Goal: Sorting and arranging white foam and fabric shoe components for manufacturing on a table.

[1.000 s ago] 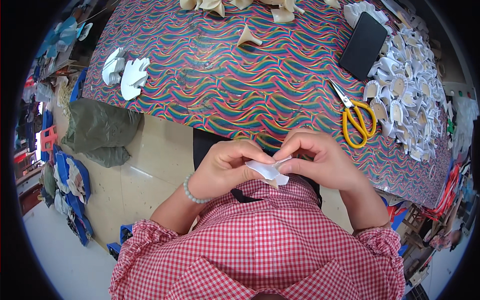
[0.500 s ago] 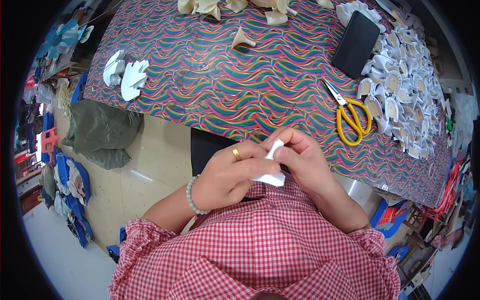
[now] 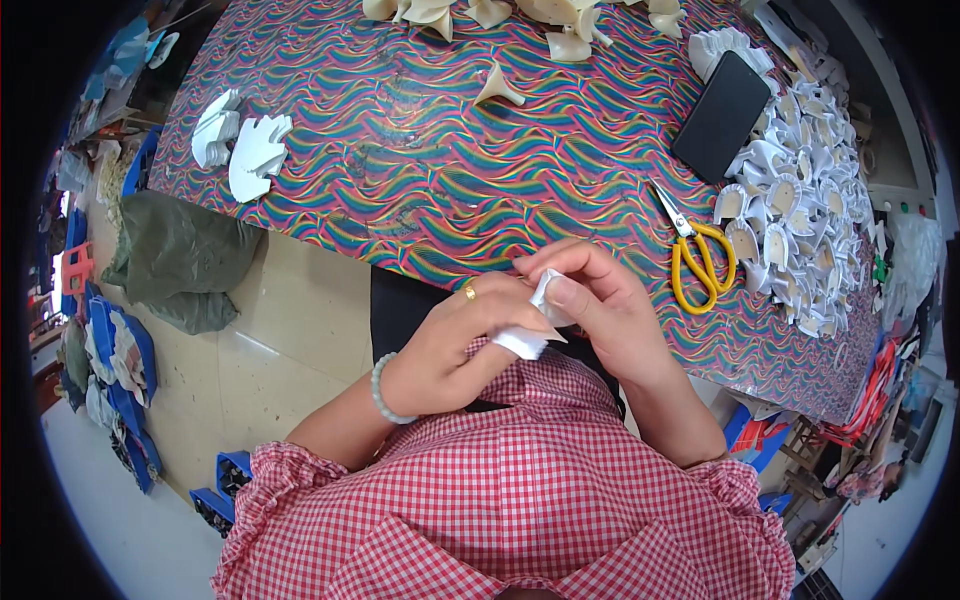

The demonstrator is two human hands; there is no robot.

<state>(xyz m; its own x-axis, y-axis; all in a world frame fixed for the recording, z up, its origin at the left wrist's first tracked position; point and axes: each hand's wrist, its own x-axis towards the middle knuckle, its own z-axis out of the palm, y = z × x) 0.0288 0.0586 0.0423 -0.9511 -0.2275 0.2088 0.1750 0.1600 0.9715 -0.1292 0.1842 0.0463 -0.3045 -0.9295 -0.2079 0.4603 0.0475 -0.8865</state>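
Note:
In front of my chest, both hands are closed on a small white cut piece of sheet material [image 3: 520,345], paper or cloth, I cannot tell which. My left hand [image 3: 450,345] grips its lower part, with a pale beige tip showing beside the fingers. The thumb and fingers of my right hand [image 3: 610,315] pinch its upper end, which is curled. Much of the piece is hidden by the fingers. Beyond my hands, a cream funnel-shaped piece [image 3: 497,88] lies on the table. To the right are scissors with yellow handles [image 3: 703,265], their blades pointing away.
A table with a wavy multicoloured cover [image 3: 400,190] spreads ahead. Two stacks of white cut pieces [image 3: 260,158] lie left. Cream curved pieces [image 3: 570,45] sit at the far edge. A black phone [image 3: 722,115] borders a heap of white-and-beige pieces [image 3: 800,215]. A green bag [image 3: 185,260] stands left.
The white piece has turned in my fingers; its upper end is now curled, and a beige tip shows. My right fingers have shifted along it. The whole view has moved slightly.

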